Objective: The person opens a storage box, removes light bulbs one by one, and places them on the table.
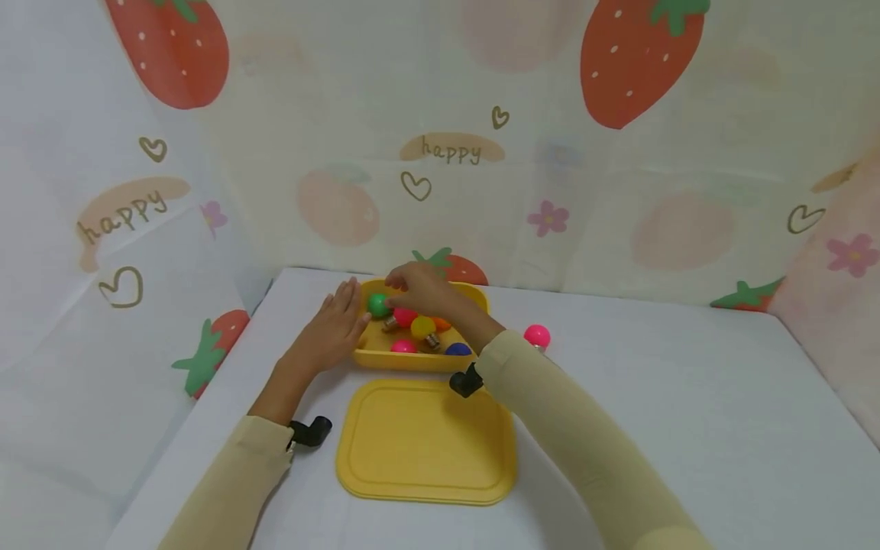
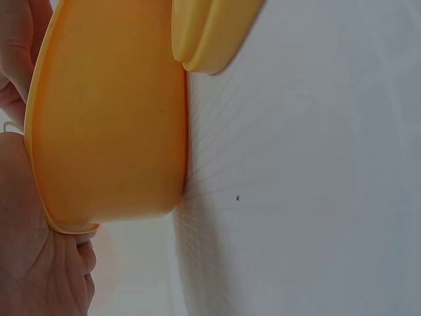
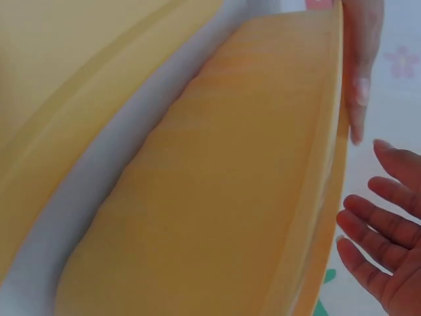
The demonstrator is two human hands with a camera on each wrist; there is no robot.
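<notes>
Small coloured bulbs lie in a yellow plastic box (image 1: 412,361), among them a green one (image 1: 377,305), a yellow one (image 1: 422,328) and a blue one (image 1: 458,350); metal screw bases show on some. My left hand (image 1: 328,332) rests against the box's left rim with straight fingers. In the left wrist view, that palm (image 2: 23,230) lies along the rim. Over the box reaches my right hand (image 1: 421,289), its fingertips close to the green bulb. The right wrist view shows the fingers (image 3: 378,227) loosely bent and spread, holding nothing.
In front of the box a yellow lid (image 1: 426,443) lies flat on the white table (image 1: 674,428). A pink bulb (image 1: 538,335) sits on the table to the right of the box. Behind rises a printed cloth backdrop (image 1: 440,214), with another cloth along the left.
</notes>
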